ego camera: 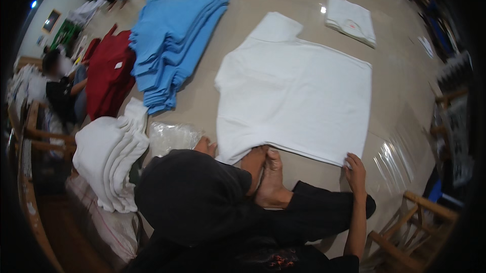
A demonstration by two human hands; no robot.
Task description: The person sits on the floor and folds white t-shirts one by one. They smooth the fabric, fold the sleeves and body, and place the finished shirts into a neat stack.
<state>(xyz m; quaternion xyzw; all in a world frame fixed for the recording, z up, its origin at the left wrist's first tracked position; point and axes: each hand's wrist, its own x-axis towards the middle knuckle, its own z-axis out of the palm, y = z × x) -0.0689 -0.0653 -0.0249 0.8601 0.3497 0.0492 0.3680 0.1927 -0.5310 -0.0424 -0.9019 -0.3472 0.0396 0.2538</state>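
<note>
A white T-shirt (296, 94) lies spread flat on the tiled floor before me, its body to the right and one sleeve pointing away. My right hand (355, 172) pinches the shirt's near hem corner between thumb and fingers. Beyond my black-trousered knee, my left hand (205, 146) is at the near sleeve, partly hidden by the knee; its grip on the cloth is unclear. My bare feet (271, 182) rest against the shirt's near edge. Beside the left hand lies a clear plastic bag (172, 136).
Stacked blue shirts (178, 34) lie at the far left, next to red garments (112, 72). A pile of white garments (112, 159) sits nearer. One folded white shirt (351, 20) lies far right. Wooden frames (414, 231) stand at right. Another person (62, 91) sits at left.
</note>
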